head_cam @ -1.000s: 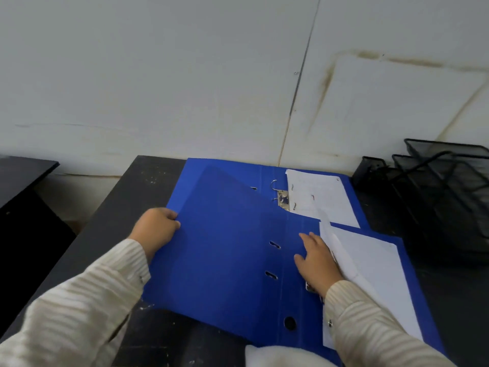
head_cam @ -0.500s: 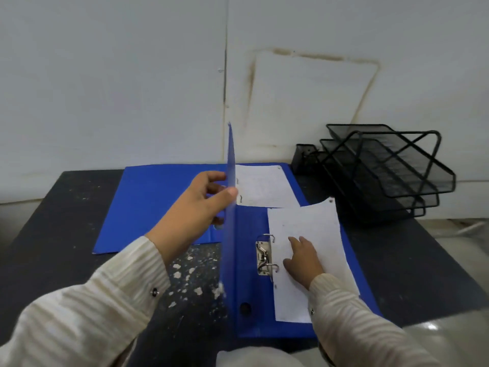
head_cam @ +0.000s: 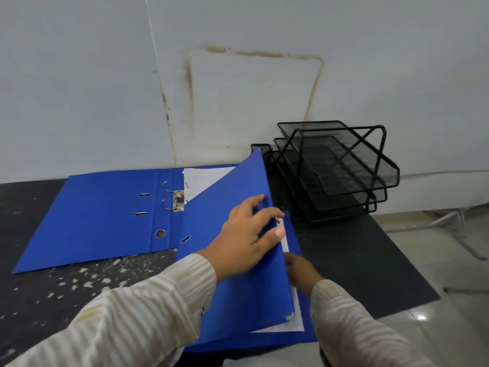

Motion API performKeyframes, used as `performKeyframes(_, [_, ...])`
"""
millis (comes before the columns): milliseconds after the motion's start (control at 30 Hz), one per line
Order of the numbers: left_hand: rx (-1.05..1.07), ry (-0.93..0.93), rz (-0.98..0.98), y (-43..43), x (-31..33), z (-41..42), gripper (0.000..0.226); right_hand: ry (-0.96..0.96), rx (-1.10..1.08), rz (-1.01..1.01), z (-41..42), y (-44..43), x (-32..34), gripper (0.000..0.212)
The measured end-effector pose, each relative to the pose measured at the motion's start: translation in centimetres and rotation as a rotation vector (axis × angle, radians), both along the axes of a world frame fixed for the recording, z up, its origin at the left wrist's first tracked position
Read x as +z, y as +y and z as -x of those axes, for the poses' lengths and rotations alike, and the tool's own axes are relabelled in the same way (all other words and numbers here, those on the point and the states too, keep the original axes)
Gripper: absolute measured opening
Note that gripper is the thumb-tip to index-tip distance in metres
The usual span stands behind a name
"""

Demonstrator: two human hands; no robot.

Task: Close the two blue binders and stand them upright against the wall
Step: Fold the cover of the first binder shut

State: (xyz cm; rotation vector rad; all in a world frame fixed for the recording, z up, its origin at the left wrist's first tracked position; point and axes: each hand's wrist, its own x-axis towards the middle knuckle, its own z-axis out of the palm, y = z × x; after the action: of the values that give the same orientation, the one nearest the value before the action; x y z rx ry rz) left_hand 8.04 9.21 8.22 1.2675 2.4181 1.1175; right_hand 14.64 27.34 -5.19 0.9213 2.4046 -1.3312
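Note:
Two blue binders lie on a dark table. The near binder (head_cam: 238,292) is half shut: its front cover slants down over the white sheets (head_cam: 296,313) inside. My left hand (head_cam: 248,239) grips that cover's free edge, fingers on top and thumb over the rim. Beneath the cover my right hand (head_cam: 301,271) rests on the paper, partly hidden. The far binder (head_cam: 100,213) lies flat and wide open by the wall, with its metal ring clip (head_cam: 177,200) and a white page (head_cam: 203,181) showing.
A black wire mesh letter tray (head_cam: 336,170) with tiers stands at the back right against the white wall (head_cam: 238,88). The table (head_cam: 370,260) is dark, with white flecks on its left front part. Its right edge borders a pale tiled floor.
My left hand has swung the near binder's cover from upright down towards the right over the pages. My right hand is now partly under that cover. The camera has shifted.

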Motion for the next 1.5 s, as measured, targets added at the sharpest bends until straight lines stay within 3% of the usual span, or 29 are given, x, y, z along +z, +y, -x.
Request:
performKeyframes(67, [-0.024, 0.085, 0.108, 2.1, -1.4, -0.9, 0.043, 0.145, -0.155, 0.296, -0.3, 1.3, -0.2, 0.035])
performKeyframes(200, [-0.085, 0.203, 0.28, 4.7, -3.8, -2.0, 0.049, 0.247, -0.213, 0.833, -0.8, 3.4, -0.2, 0.064])
performKeyframes(333, [-0.162, 0.232, 0.422, 6.0, -6.2, -2.4, 0.055, 0.252, -0.212, 1.098, -1.3, 4.8, 0.0, 0.08])
performKeyframes(400, [-0.18, 0.228, 0.564, 5.9, -7.6, -2.2, 0.063, 0.223, -0.224, 1.115, -1.5, 4.9, 0.5, 0.078])
performKeyframes(500, [-0.163, 0.2, 0.818, 4.4, -9.7, -1.5, 0.072, 0.092, -0.274, 0.946, -1.5, 5.1, 0.9, 0.057])
performKeyframes(633, [-0.035, 0.109, 0.824, 1.8, -11.6, 0.0, 0.076, 0.052, -0.359, 0.654, -0.6, 4.4, 1.3, 0.032])
performKeyframes(767, [0.148, 0.1, 0.804, -0.8, -13.3, 1.6, 0.078, -0.007, -0.377, 0.415, 0.3, 4.1, 1.1, 0.033])
performKeyframes(1000, [0.441, 0.137, 0.686, -4.3, -15.4, 2.8, 0.089, -0.104, -0.217, 0.017, 1.4, 3.2, 0.9, 0.049])
performKeyframes(1133, [0.464, 0.121, 0.622, -4.6, -15.5, 3.3, 0.093, -0.285, -0.113, -0.189, 2.1, 1.8, 0.9, 0.07])
performKeyframes(1267, [0.472, 0.084, 0.574, -4.8, -15.7, 4.0, 0.093, -0.365, 0.029, -0.315, 2.5, 0.5, 1.0, 0.069])
performKeyframes(1400, [0.459, 0.07, 0.522, -4.9, -15.9, 4.7, 0.09, -0.303, 0.251, -0.45, 2.9, -1.3, 0.5, 0.065])
performKeyframes(1500, [0.451, 0.024, 0.467, -5.0, -16.0, 5.4, 0.087, -0.207, 0.362, -0.412, 3.8, -3.2, 0.2, 0.067])
